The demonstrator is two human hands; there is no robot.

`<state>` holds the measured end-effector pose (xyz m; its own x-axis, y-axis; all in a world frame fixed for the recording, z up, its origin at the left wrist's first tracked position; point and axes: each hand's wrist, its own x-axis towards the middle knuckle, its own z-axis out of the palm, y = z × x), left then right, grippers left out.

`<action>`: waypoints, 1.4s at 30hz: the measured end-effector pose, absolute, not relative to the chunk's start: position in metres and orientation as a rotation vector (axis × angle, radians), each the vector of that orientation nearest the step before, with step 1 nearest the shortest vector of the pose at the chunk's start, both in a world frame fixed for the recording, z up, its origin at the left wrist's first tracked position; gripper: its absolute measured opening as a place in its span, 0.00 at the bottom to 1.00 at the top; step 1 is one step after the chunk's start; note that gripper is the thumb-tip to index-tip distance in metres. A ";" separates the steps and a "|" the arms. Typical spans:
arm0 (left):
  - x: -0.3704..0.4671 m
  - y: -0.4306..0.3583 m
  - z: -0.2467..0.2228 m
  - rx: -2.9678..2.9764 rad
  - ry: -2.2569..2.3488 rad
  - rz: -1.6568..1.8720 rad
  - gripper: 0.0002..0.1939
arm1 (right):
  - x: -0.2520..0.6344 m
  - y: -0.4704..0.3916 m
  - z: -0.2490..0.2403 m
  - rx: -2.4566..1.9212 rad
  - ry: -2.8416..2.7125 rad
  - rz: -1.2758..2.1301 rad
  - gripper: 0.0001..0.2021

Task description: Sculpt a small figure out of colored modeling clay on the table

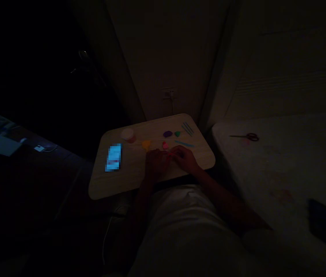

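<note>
In dim light, my left hand (156,163) and my right hand (183,157) meet over the near side of a small pale table (134,177). A thin pink-red piece (170,154) shows between them, pinched in my right fingers. My left fingers are bent close to its other end; whether they grip it is too dark to tell. Just beyond lies a pink and red lump (165,146). An orange piece (146,144) lies past my left hand. Farther back are a purple lump (168,134) and a green lump (177,134). A blue stick (184,143) lies beyond my right hand.
A lit phone (113,157) and a lidded tub (128,135) stand on the table's left part. Several thin sticks (187,129) lie at its back right. Scissors (248,136) and a dark tablet-like object (323,223) rest on the pale surface at right. A wall socket (168,93) is behind.
</note>
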<state>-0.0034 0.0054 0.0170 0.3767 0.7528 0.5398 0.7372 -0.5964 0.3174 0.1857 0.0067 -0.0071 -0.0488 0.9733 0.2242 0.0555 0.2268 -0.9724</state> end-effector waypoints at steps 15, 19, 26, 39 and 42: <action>-0.010 0.006 0.008 2.585 1.346 1.078 0.10 | 0.185 0.004 -0.002 -0.998 -1.374 1.150 0.14; -0.011 0.006 0.009 2.535 1.378 1.088 0.11 | 0.185 0.004 -0.002 -1.072 -1.416 1.082 0.13; -0.012 0.005 0.008 2.546 1.359 1.068 0.10 | 0.186 0.003 -0.001 -1.143 -1.470 1.003 0.11; -0.012 0.004 0.008 2.539 1.346 1.142 0.10 | 0.185 0.003 -0.005 -1.093 -1.432 1.035 0.11; -0.013 0.004 0.009 2.540 1.332 1.148 0.09 | 0.186 0.004 -0.005 -1.104 -1.419 1.024 0.10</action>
